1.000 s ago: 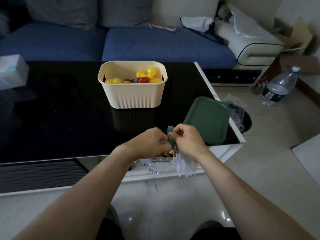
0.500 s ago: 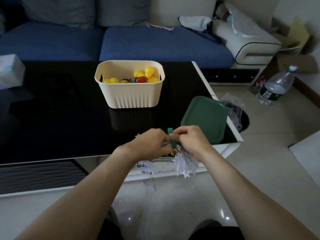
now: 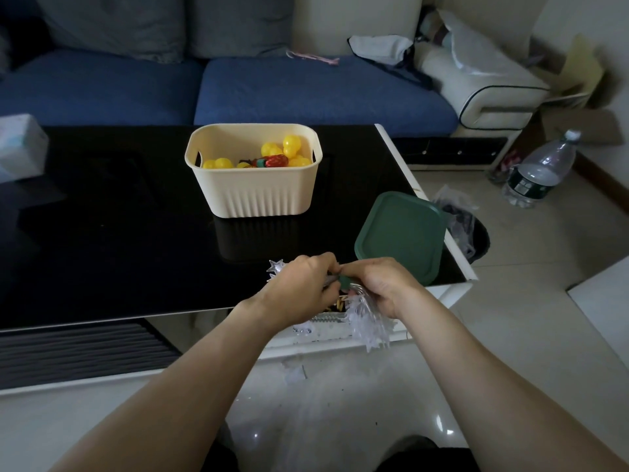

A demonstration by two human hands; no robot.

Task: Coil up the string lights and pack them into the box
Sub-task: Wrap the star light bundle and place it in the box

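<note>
Black glass forms the top of the coffee table (image 3: 112,233), which stands in front of a blue sofa (image 3: 306,90). Both hands work at the near edge of the table, close to the body, where the bundle can be steadied. The left hand (image 3: 299,287) is curled around the bunched string lights (image 3: 367,321), whose clear star-shaped lamps hang below the knuckles and poke out to its left. The right hand (image 3: 384,287) is also curled, its fingertips pinching a short green strap (image 3: 345,282) at the top of the bundle. Judged from this grip, the strap serves to bind the coil so that it does not spring open.

The cream box (image 3: 253,185) sits mid-table, within reach and uncovered, ready to receive the bundle. It already contains a set of yellow bulb lights (image 3: 289,149). The green lid (image 3: 401,233) lies flat near the right table corner, clear of the box opening. The bundle is not yet in the box.
</note>
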